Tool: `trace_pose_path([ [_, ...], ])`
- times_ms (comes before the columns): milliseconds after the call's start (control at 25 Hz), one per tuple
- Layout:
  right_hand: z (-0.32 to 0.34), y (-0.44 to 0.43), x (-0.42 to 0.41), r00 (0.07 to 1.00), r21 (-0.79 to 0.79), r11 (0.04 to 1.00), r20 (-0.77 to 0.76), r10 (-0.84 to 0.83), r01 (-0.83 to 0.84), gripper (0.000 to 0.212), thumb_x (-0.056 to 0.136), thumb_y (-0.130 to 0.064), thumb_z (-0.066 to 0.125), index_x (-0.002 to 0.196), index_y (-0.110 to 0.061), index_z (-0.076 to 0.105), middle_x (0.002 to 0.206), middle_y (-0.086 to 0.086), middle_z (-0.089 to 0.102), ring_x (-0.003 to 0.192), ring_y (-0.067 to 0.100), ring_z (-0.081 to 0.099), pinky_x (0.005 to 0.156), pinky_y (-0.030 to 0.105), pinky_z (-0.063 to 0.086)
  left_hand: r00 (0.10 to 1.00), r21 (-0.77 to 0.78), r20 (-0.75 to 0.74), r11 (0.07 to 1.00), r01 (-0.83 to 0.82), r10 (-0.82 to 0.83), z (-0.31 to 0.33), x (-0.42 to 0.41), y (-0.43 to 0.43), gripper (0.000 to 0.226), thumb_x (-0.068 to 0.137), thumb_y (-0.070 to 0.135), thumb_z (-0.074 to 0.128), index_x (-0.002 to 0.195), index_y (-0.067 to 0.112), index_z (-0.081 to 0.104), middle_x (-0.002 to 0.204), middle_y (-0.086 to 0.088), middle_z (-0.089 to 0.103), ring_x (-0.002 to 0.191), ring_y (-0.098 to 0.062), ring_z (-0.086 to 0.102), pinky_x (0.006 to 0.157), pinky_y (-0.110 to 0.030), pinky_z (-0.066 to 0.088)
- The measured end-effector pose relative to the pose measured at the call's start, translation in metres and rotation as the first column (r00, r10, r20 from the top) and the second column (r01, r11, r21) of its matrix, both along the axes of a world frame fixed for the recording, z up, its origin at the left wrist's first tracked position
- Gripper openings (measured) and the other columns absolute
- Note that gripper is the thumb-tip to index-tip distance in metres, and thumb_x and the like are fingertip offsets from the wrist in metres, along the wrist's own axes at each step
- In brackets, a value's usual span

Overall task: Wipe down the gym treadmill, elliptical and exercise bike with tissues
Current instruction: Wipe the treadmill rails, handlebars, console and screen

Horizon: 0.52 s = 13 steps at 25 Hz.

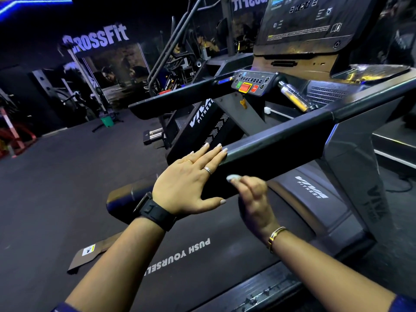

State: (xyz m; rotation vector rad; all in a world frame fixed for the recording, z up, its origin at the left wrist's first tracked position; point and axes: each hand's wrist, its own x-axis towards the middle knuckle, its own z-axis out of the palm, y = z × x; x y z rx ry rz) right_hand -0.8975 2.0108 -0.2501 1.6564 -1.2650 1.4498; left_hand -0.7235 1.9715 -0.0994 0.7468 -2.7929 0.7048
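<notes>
Presently: black square-section treadmill handrail (281,140), near end, above dark grey running belt (225,262). Left hand (191,179) flat on the rail end, fingers straight. Right hand (252,199) just under the rail, fingers curled, blurred; what it holds, I cannot tell. Risk: a bare palm would only smear the rail; a sweep too far forward could knock the red stop button (245,87).

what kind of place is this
A gym, very likely: a treadmill with PUSH YOURSELF on its belt, a CrossFit banner on the far wall, and another Viva Fitness machine beside it.
</notes>
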Motion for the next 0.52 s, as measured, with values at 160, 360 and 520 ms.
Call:
trace_pose_path([
  [160, 0.030, -0.005, -0.026, 0.986, -0.047, 0.998, -0.165, 0.042, -0.050, 0.029, 0.100, -0.005, 0.043, 0.127, -0.005, 0.053, 0.121, 0.009, 0.051, 0.107, 0.026, 0.051, 0.104, 0.033, 0.041, 1.000, 0.009, 0.001, 1.000, 0.004, -0.004, 0.001, -0.009, -0.001, 0.101, 0.079, 0.080, 0.036, 0.157, 0.020, 0.013, 0.163, 0.003, 0.015, 0.149, -0.020, 0.017, 0.114, -0.030, 0.022],
  [360, 0.040, -0.005, -0.053, 0.972, -0.062, 0.991, 0.210, -0.106, 0.121, 0.045, 0.088, 0.006, 0.054, 0.130, -0.007, 0.048, 0.118, 0.009, 0.048, 0.103, 0.026, 0.051, 0.105, 0.024, 0.033, 1.000, 0.021, 0.010, 1.000, 0.002, -0.002, -0.001, -0.020, -0.003, 0.102, 0.079, 0.081, 0.034, 0.157, 0.021, 0.008, 0.163, 0.003, 0.012, 0.150, -0.021, 0.016, 0.118, -0.034, 0.020],
  [520, 0.012, 0.007, -0.038, 0.999, 0.012, 0.999, 0.018, -0.033, 0.032, 0.037, 0.095, -0.001, 0.044, 0.132, -0.008, 0.046, 0.123, 0.007, 0.047, 0.107, 0.025, 0.050, 0.110, 0.023, 0.030, 1.000, 0.038, 0.008, 0.999, 0.015, -0.015, -0.001, -0.031, -0.004, 0.103, 0.079, 0.081, 0.036, 0.157, 0.022, 0.005, 0.164, 0.005, 0.008, 0.151, -0.018, 0.010, 0.120, -0.032, 0.016],
])
